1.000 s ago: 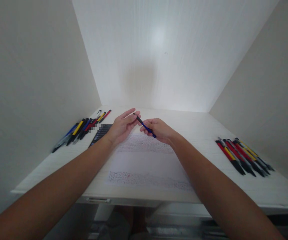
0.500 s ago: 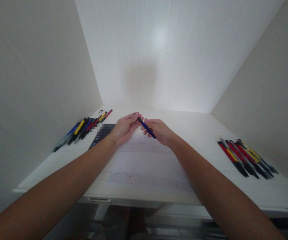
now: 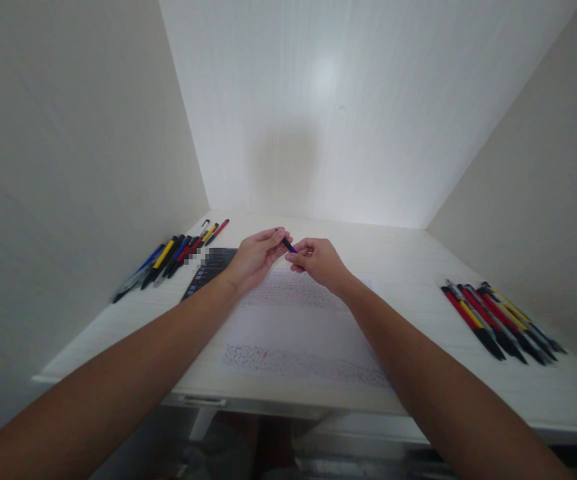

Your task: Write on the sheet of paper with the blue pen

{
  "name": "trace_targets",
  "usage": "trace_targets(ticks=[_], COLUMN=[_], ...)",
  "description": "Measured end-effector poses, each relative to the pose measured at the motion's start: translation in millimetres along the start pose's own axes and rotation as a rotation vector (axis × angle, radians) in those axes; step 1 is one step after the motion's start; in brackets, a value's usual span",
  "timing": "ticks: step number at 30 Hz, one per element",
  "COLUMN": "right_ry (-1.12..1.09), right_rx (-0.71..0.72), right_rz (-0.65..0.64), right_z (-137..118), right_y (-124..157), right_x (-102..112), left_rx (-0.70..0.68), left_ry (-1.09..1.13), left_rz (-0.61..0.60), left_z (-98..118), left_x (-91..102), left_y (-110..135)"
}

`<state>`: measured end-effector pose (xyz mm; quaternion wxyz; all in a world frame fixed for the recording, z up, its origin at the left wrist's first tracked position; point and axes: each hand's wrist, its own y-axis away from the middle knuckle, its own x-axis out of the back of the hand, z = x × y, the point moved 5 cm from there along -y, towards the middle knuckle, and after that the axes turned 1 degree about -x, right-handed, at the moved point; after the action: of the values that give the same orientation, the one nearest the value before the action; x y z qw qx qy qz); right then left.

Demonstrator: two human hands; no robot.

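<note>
Hands drawn closer than a second ago: left hand (image 3: 257, 259) and right hand (image 3: 319, 261), fingertips pinched shut on blue pen (image 3: 288, 245), short stretch showing between them, above written sheet (image 3: 293, 320); firm, level pinch judged best against slipping.

Soft, even light; glare patch on the back wall (image 3: 324, 73); wide-angle stretch at edges.
</note>
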<state>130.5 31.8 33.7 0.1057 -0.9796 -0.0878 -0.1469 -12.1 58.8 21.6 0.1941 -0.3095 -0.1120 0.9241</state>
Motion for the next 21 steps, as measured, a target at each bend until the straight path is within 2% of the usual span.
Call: trace_targets(ticks=[4,6,8,10,13,15,18,21], right_ry=[-0.233,-0.276,-0.122,0.126,0.286,0.192,-0.102,-0.382], right_rx=[-0.123,-0.118,-0.033,0.084,0.158,0.112,0.001,-0.104], right_rz=[-0.187,-0.187,-0.093,0.0,0.013,-0.06,-0.215,-0.36], right_z=[2,0,-3,-5,-6,-6,-11,-20], right_y=[4,4,3,1,0,1,6,15], right_x=[-9,-10,-5,-1,-1,-3,-7,-10], left_rx=[-0.009,-0.011,-0.033,-0.051,-0.06,-0.062,-0.048,-0.003], left_ry=[-0.039,-0.08,-0.139,-0.186,-0.2,-0.191,-0.17,-0.15], left_rz=[-0.131,-0.125,-0.027,0.082,0.109,0.035,-0.106,-0.173], left_z=[4,5,5,3,3,7,17,24], left_x=[-7.0,-7.2,-2.5,3.0,3.6,-1.9,-13.6,-21.7], left_y=[1,1,2,3,3,3,3,5])
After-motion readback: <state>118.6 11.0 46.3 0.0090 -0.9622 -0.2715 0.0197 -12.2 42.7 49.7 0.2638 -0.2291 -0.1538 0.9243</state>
